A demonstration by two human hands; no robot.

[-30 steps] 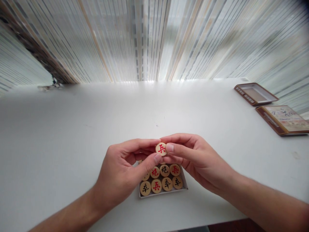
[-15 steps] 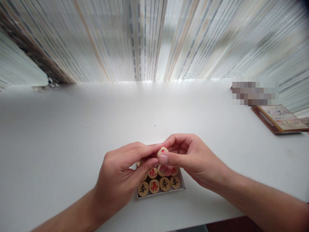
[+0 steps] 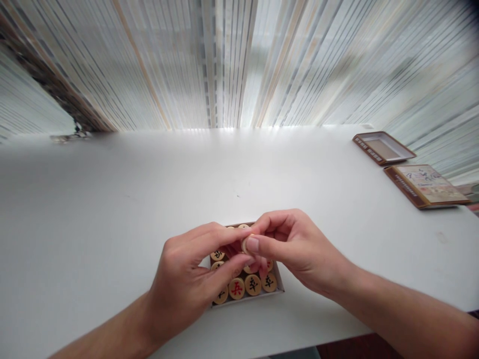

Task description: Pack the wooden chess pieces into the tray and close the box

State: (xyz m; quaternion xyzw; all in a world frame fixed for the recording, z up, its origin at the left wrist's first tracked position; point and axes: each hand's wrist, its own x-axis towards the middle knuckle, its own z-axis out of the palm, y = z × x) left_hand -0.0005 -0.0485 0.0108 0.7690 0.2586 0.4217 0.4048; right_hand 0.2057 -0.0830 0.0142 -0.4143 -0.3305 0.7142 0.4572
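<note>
A small wooden Chinese chess piece [image 3: 245, 245] is held above a shallow box [image 3: 251, 301], tilted so its face is mostly turned out of sight. My right hand [image 3: 290, 242] pinches it between thumb and index finger. From the other side, my left hand [image 3: 198, 259] closes on the same piece, its index fingertip and thumb at the rim. Below, round pieces with red and black characters sit in rows in the box, such as a red-marked piece [image 3: 236, 288] and a black-marked piece [image 3: 253, 285]. Both hands hide much of the box's middle.
At the far right of the white table [image 3: 112, 209] lie an open box lid [image 3: 385, 148] and a brown-edged box part with a printed picture [image 3: 428, 185]. A striped curtain [image 3: 232, 65] hangs along the back edge. The table's front edge runs close below the box.
The piece between my fingers has turned, so its red mark no longer shows. My hands have barely shifted, and the view has moved slightly.
</note>
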